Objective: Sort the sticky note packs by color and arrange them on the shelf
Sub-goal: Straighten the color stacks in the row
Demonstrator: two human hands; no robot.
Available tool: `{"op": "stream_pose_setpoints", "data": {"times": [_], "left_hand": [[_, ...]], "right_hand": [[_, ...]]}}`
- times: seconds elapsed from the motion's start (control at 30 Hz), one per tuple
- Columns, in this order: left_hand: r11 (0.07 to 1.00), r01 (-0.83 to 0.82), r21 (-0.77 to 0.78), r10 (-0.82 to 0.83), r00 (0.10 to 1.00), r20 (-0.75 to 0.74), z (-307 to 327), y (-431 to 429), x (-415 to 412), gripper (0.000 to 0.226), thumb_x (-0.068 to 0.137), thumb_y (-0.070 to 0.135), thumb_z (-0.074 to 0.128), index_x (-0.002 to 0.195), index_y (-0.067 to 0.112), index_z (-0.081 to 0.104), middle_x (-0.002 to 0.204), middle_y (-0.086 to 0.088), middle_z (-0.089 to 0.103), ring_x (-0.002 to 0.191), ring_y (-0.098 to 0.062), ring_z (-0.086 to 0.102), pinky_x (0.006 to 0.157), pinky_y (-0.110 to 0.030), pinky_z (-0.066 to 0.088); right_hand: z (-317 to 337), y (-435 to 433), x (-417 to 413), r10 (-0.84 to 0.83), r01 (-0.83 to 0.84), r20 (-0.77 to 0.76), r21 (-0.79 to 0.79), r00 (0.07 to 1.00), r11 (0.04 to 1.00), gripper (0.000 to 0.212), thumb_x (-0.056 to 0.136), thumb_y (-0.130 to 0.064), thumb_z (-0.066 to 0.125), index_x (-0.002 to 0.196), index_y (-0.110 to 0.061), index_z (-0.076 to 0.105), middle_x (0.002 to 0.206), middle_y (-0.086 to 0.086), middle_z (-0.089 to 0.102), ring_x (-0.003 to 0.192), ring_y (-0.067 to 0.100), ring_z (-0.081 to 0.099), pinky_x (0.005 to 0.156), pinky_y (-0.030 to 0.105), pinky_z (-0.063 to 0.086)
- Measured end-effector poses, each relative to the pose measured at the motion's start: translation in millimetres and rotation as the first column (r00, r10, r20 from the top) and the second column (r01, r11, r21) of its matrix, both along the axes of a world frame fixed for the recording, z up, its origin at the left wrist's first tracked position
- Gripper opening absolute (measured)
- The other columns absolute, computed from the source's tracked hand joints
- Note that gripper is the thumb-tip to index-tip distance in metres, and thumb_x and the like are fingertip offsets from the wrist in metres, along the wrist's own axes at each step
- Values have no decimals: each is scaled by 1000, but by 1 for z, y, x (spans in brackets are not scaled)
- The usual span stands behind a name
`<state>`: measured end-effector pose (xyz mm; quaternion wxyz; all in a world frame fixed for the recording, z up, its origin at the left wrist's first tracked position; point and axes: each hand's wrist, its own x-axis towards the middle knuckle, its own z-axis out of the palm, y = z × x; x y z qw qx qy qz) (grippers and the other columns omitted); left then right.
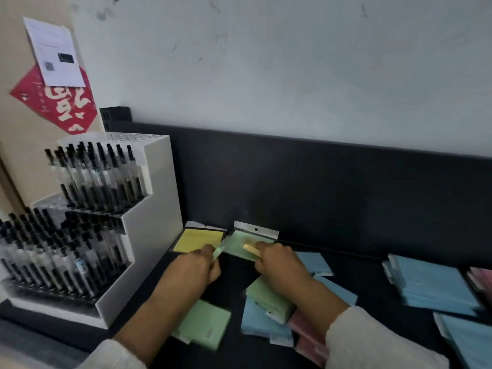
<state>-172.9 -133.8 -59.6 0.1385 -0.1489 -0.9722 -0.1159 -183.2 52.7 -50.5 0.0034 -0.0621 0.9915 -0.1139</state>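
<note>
No legible text. Red paper sign [57,101] on wall: large white characters, upside down, unreadable. White printed sheet [54,51] above it: too blurred. Green sticky note pack [206,324]: small mark, illegible.

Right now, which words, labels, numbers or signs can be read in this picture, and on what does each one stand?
No text can be read with certainty.
Red sign: large white characters, too stylised and blurred to read.
White paper: fine print and a small code, too small.
Green pack: a small printed mark, blurred.
Pens: barrel labels, too small.
</note>
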Motion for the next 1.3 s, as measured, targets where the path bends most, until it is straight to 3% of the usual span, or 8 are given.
{"op": "stream_pose_setpoints", "data": {"times": [0.13, 0.33, 0.43, 0.57, 0.77, 1.0, 1.13, 1.3], "left_hand": [[995, 62, 83, -64, 998, 25, 1, -13, 4, 23, 89, 19, 48, 111, 15, 50, 81, -2, 62, 74, -26, 62, 59, -33, 41], [905, 228, 359, -194, 973, -128, 25, -15, 12, 38, 83, 11, 61, 117, 26, 62, 98, 4, 69, 81, -11, 60, 68, -21, 39], [861, 340, 377, -301, 940, -160, 31, -3, 12, 42, 77, 1, 66, 114, 20, 65, 98, 1, 71, 85, -18, 64, 72, -23, 42], [796, 468, 384, -443, 883, -156, 31, 23, 25, 42, 75, -1, 69, 113, 17, 66, 95, 1, 71, 79, -12, 61, 67, -24, 42], [709, 591, 384, -569, 802, -184, 28, 68, 54, 37, 77, -4, 67, 109, 12, 67, 95, -6, 71, 80, -23, 66, 76, -26, 44], [692, 629, 354, -598, 774, -206, 39, 118, 92, 32, 81, 14, 53, 110, 15, 68, 93, -4, 72, 83, -24, 67, 73, -25, 48], [697, 645, 313, -607, 763, -222, 42, 158, 126, 38, 72, -1, 59, 104, 17, 68, 84, -5, 73, 73, -24, 69, 70, -36, 56], [693, 663, 283, -611, 748, -258, 39, 225, 183, 39, 74, -6, 69, 107, 14, 68, 101, -10, 71, 86, -29, 68, 75, -39, 53]], "right_hand": [[9, 5, 10, -22, 20, -12, -166, 1000, 986, 27, 92, -16, 38, 114, -18, 53, 99, 14, 61, 86, 31, 59, 70, 36, 47], [45, 23, 56, -172, 89, -293, -277, 940, 957, 36, 97, -15, 41, 126, -30, 55, 121, 1, 61, 105, 23, 60, 87, 40, 50], [49, 33, 86, -258, 156, -375, -282, 890, 947, 37, 94, -13, 47, 125, -30, 56, 120, 1, 64, 104, 24, 61, 87, 42, 51], [42, 45, 129, -340, 287, -354, -196, 871, 938, 37, 94, -16, 47, 126, -33, 53, 119, -2, 64, 104, 22, 61, 84, 37, 51], [38, 80, 187, -512, 471, -357, -199, 782, 859, 38, 93, -17, 49, 128, -30, 52, 115, 4, 66, 100, 29, 61, 82, 40, 51], [35, 128, 242, -549, 499, -408, -232, 729, 835, 38, 92, -13, 51, 127, -27, 55, 113, 2, 67, 100, 26, 61, 80, 36, 50], [35, 167, 280, -537, 472, -428, -257, 727, 843, 40, 91, -12, 50, 126, -31, 55, 117, 1, 65, 103, 26, 61, 81, 40, 52], [32, 233, 338, -521, 463, -471, -243, 712, 852, 41, 89, -13, 50, 127, -27, 56, 124, -2, 63, 110, 24, 60, 86, 40, 52]]}}
